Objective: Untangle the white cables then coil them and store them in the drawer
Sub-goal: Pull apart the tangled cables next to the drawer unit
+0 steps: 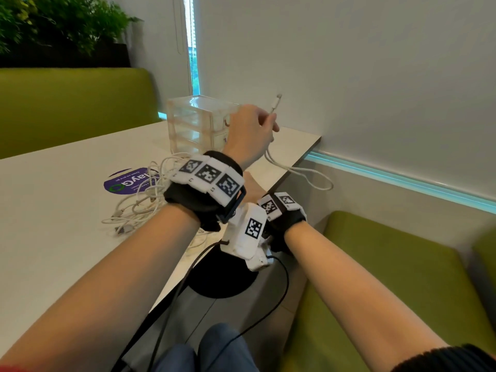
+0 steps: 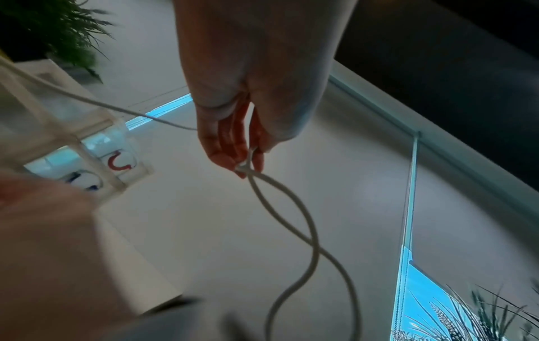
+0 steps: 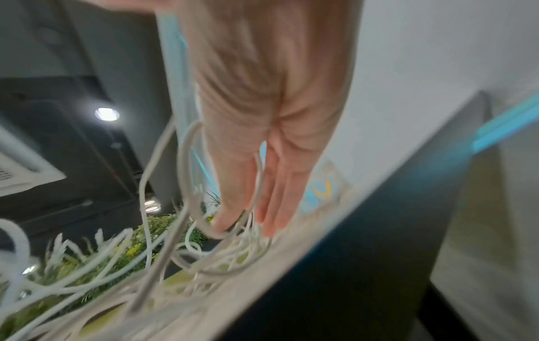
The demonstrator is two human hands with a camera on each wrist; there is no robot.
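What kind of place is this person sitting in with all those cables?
Probably a café or an office lounge booth. An olive-green padded bench runs behind the pale table, a round purple promotional sticker sits on the tabletop, and leafy green planter foliage tops the bench back.

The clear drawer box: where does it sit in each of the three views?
Head: clear drawer box stands centre, at the table's far end, behind the left hand.
Left wrist: left edge, blurred, coloured handles showing.
Right wrist: cannot tell; too blurred.
Shared landmark: the white cable in the left hand.
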